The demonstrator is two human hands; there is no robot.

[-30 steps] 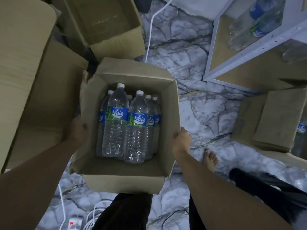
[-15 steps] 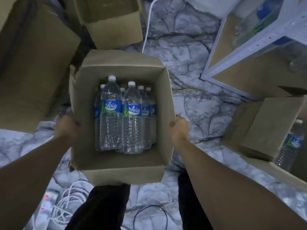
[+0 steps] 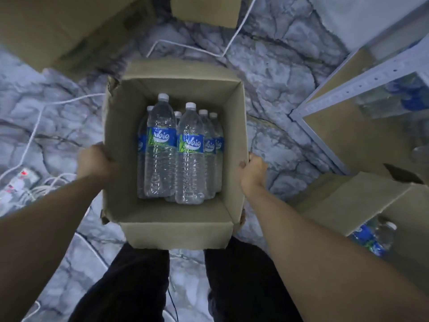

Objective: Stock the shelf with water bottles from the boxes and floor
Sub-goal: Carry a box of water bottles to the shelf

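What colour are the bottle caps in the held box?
White, on the bottle caps, clearest in the head view.

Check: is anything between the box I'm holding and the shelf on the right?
Nothing visible lies directly between the box and the shelf; only marble floor. An open carton with bottles stands nearer, beside the shelf's lower corner, so keep clear of it.

Veined grey marble floor (image 3: 278, 77), white cables (image 3: 239, 26)
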